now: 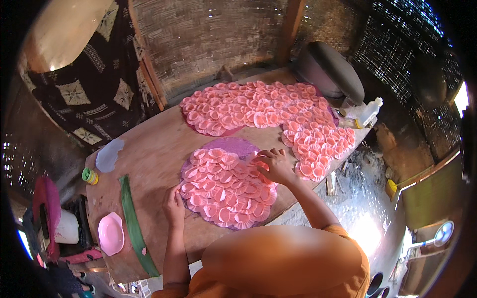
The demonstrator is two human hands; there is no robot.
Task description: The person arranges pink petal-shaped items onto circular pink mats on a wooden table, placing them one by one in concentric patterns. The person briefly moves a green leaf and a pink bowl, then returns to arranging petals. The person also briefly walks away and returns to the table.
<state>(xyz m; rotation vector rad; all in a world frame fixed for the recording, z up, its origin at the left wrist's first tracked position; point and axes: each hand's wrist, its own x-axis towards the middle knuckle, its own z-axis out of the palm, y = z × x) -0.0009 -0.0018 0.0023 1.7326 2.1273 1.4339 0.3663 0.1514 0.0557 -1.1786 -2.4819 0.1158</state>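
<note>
A round purple mat lies on the wooden table in front of me, mostly covered by ruffled pink cup-shaped pieces. At its left edge my left hand is closed, its fingers curled against the rim. My right hand reaches over the upper right part of the same mat. Its fingers are spread and touch the pink pieces there; nothing held shows between them. More of these pieces cover other purple mats at the far side and far right of the table.
On the left side of the table are a long green leaf strip, a pink dish, a small yellow-green jar and a pale sheet. A white bottle and a large dark rounded container stand far right.
</note>
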